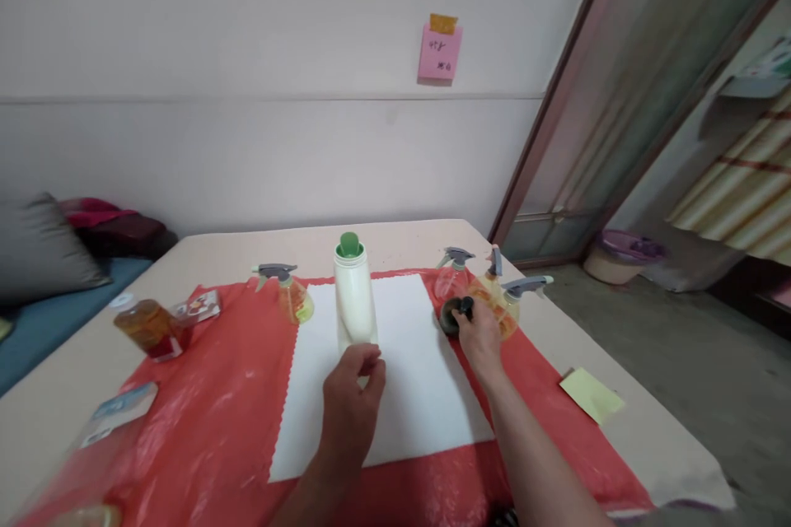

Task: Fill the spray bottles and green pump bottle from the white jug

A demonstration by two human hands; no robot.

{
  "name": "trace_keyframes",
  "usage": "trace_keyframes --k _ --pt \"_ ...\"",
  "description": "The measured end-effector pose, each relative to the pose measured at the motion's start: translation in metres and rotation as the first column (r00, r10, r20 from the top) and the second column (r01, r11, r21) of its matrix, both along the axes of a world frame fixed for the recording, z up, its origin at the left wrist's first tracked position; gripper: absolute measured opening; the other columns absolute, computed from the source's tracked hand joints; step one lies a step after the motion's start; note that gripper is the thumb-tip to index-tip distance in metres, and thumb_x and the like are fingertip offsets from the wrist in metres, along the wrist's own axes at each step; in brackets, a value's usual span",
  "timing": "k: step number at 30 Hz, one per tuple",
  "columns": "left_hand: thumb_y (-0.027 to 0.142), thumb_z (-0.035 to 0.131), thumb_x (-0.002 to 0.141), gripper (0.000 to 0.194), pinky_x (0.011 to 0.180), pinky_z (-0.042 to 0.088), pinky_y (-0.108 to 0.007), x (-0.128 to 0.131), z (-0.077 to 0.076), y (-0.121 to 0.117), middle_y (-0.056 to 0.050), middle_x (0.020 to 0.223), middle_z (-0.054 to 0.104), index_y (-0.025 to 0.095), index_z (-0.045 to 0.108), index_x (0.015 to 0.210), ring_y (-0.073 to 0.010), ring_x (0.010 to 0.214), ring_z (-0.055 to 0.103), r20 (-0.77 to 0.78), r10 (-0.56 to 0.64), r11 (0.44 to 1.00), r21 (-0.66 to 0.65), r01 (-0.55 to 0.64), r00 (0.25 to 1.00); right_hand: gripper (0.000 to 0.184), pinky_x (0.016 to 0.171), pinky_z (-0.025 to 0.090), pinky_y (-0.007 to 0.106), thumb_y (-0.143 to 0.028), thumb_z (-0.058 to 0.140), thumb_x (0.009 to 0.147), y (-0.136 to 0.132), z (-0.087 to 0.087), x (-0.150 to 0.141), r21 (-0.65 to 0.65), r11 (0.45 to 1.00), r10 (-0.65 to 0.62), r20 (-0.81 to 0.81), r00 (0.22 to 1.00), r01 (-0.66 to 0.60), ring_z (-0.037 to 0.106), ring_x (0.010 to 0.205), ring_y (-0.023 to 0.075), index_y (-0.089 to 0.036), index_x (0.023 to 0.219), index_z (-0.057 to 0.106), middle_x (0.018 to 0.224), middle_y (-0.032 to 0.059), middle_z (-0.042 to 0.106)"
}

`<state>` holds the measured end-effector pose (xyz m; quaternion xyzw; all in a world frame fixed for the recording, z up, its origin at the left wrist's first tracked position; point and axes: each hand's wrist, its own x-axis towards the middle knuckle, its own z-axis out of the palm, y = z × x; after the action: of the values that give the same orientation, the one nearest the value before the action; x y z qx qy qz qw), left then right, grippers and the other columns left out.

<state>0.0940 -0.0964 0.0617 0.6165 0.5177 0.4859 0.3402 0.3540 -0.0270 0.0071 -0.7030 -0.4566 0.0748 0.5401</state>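
My left hand (354, 395) is half curled in front of the base of a tall white bottle (353, 296). A gap shows between its thumb and forefinger, with nothing visible between them; whether it touches the bottle I cannot tell. A green scoop-like piece (349, 244) rises from the bottle's open mouth. The bottle stands on a white cloth (420, 395). Over the cloth's right edge, my right hand (480, 338) has its fingers closed at the black top (465, 307) of a dark round object (451, 318). The object's exact kind is unclear.
Spray bottles with grey heads (456, 263) cluster beside my right hand. Another spray bottle (295, 300) stands left of the white one. Red plastic sheeting (216, 403) covers the table. At left are a jar of amber liquid (152, 329) and packets; at right, a yellow note (592, 395).
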Motion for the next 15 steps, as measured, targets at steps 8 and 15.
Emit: trace_keyframes --k 8,15 --pt "0.032 0.065 0.081 0.033 0.091 0.048 -0.039 0.013 -0.009 -0.008 -0.008 0.109 0.068 0.022 0.062 0.113 -0.0245 0.101 0.064 -0.056 -0.152 0.988 -0.020 0.151 0.987 0.032 0.077 0.048 0.035 -0.047 0.072 0.074 -0.044 0.044 -0.044 0.157 0.944 0.329 -0.345 0.879 -0.291 0.060 0.080 0.0200 -0.022 0.094 0.068 0.084 0.0015 0.067" --pt "0.031 0.090 0.048 0.099 0.103 0.040 -0.047 0.029 -0.001 -0.019 -0.009 0.126 0.059 0.026 0.045 0.136 -0.0329 0.117 0.054 0.122 -0.239 0.950 -0.178 0.258 0.963 0.033 0.086 0.050 0.039 -0.035 0.084 0.065 -0.079 0.070 -0.066 0.341 0.844 0.525 -0.688 0.501 -0.415 0.066 0.087 0.0227 -0.023 0.094 0.073 0.090 0.0043 0.073"
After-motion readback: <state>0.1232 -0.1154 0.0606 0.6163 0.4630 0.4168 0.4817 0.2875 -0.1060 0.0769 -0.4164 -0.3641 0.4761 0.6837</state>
